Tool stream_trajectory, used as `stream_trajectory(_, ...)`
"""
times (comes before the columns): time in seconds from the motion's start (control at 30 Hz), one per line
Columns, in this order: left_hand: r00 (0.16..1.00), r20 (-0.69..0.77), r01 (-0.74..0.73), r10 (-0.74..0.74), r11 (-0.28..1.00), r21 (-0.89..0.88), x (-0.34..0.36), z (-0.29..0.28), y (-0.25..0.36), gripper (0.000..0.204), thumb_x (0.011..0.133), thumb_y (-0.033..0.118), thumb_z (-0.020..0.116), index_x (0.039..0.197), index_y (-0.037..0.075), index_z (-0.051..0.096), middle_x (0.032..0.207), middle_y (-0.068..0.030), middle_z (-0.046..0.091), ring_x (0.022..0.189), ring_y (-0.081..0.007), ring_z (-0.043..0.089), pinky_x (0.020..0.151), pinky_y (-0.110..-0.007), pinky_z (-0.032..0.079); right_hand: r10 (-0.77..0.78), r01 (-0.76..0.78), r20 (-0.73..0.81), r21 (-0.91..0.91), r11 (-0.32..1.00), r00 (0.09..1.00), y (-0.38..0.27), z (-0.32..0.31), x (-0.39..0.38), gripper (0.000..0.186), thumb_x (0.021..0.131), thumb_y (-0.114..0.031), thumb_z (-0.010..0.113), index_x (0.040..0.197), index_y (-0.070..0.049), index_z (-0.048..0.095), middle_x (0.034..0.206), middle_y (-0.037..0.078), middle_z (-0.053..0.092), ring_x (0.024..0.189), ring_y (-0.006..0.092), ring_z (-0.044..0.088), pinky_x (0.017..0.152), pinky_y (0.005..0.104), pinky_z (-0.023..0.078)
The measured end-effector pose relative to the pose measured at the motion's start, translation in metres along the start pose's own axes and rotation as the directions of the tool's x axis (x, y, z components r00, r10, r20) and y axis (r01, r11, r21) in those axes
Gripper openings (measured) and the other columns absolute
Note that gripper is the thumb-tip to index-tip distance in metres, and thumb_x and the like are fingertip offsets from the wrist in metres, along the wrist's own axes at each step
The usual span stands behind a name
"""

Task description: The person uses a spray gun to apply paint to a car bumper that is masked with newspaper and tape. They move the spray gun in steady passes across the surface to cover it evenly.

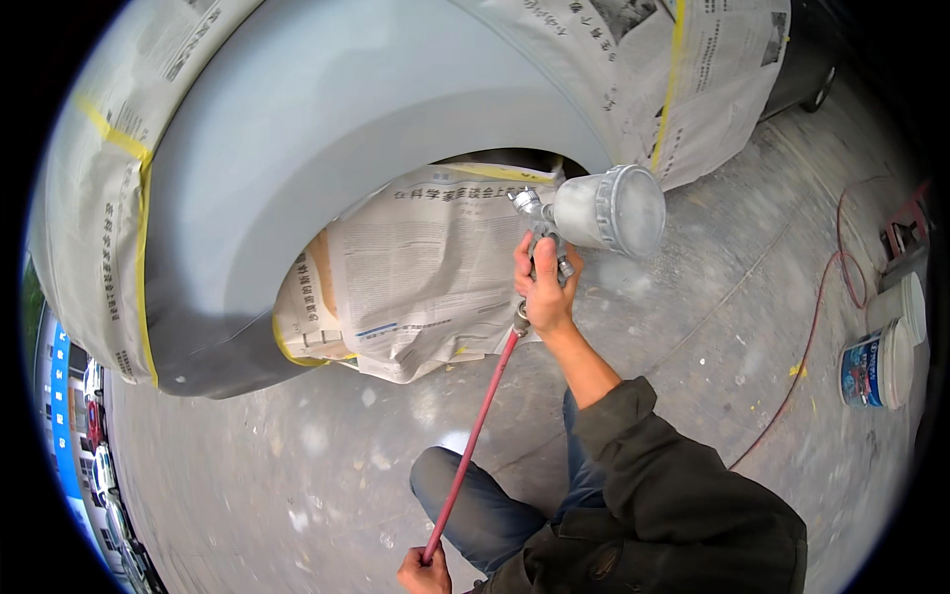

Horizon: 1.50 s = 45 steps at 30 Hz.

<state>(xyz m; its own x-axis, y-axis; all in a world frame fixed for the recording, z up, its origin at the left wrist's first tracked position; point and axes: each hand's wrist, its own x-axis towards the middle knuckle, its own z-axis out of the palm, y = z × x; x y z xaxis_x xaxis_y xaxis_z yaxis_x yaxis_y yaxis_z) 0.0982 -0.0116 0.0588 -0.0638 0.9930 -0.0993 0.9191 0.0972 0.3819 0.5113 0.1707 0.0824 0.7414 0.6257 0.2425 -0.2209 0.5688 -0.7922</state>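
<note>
My right hand (548, 282) is wrapped round the handle of a metal spray gun (542, 223), its paint cup (612, 210) tilted over to the right. The gun's nozzle points left, toward a car's wheel arch. From the bottom of the handle runs a red air hose (475, 426), which my left hand (424, 572) grips lower down at the bottom edge. In front of me is the grey fender (346, 129), pale on top and darker toward its lower left corner. Newspaper (426, 267) covers the wheel opening, edged with yellow masking tape (145, 257).
More newspaper (94, 228) masks the car left of the fender, and another sheet (717, 89) hangs on the right. White buckets (896, 366) stand on the concrete floor (712, 327) at far right. A thin red hose (807, 371) lies there. Parked cars (104, 475) show at far left.
</note>
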Motion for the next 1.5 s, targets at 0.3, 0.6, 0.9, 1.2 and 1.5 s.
stream_trajectory(0.3, 1.000, -0.006, -0.024, 0.024, 0.999, 0.042, -0.001, -0.002, 0.009, 0.027, 0.086, 0.028, 0.069, 0.080, 0.002, 0.067, 0.060, -0.0173, 0.058, 0.052, -0.0290, 0.052, 0.055, -0.042, 0.045, 0.060, -0.043, -0.140, 0.118, 0.992, 0.988, 0.005, -0.034, 0.018, 0.047, 0.097, -0.052, 0.049, 0.093, -0.005, 0.050, 0.069, 0.001, 0.048, 0.048, 0.0068, 0.037, 0.045, 0.0235, 0.027)
stream_trajectory(0.6, 0.995, -0.045, -0.086, 0.087, 0.996, 0.019, -0.005, -0.003, 0.023, 0.029, 0.086, 0.029, 0.070, 0.076, 0.002, 0.065, 0.057, -0.0165, 0.055, 0.050, -0.0277, 0.047, 0.053, -0.042, 0.043, 0.107, -0.045, -0.262, 0.231, 0.972, 0.959, 0.012, -0.063, 0.029, 0.047, 0.096, -0.054, 0.052, 0.090, -0.007, 0.048, 0.067, -0.001, 0.045, 0.046, 0.0060, 0.036, 0.042, 0.0227, 0.027)
stream_trajectory(0.9, 0.996, -0.050, -0.071, 0.075, 0.993, 0.090, -0.006, -0.007, 0.032, 0.031, 0.085, 0.032, 0.071, 0.074, 0.004, 0.065, 0.057, -0.0167, 0.056, 0.049, -0.0304, 0.049, 0.052, -0.043, 0.043, 0.187, -0.087, -0.387, 0.261, 0.961, 0.903, 0.021, -0.088, 0.037, 0.050, 0.095, -0.056, 0.051, 0.090, -0.006, 0.050, 0.064, 0.000, 0.045, 0.044, 0.0068, 0.033, 0.041, 0.0241, 0.026)
stream_trajectory(1.2, 0.993, -0.045, -0.106, 0.110, 0.991, 0.084, -0.006, 0.000, 0.027, 0.033, 0.086, 0.032, 0.071, 0.073, 0.002, 0.064, 0.056, -0.0171, 0.054, 0.048, -0.0291, 0.045, 0.051, -0.043, 0.042, 0.207, -0.096, -0.439, 0.262, 0.960, 0.875, 0.032, -0.126, 0.043, 0.052, 0.096, -0.058, 0.049, 0.099, -0.006, 0.052, 0.070, 0.002, 0.051, 0.042, 0.0078, 0.033, 0.040, 0.0243, 0.025)
stream_trajectory(1.5, 0.995, -0.024, -0.096, 0.100, 0.988, 0.119, -0.007, -0.006, 0.014, 0.025, 0.083, 0.028, 0.072, 0.076, 0.005, 0.067, 0.059, -0.0169, 0.057, 0.051, -0.0318, 0.050, 0.053, -0.044, 0.044, 0.306, -0.196, -0.242, 0.391, 0.899, 0.921, 0.002, -0.153, 0.040, 0.057, 0.098, -0.064, 0.034, 0.100, -0.011, 0.053, 0.079, 0.003, 0.055, 0.042, 0.0058, 0.031, 0.039, 0.0212, 0.023)
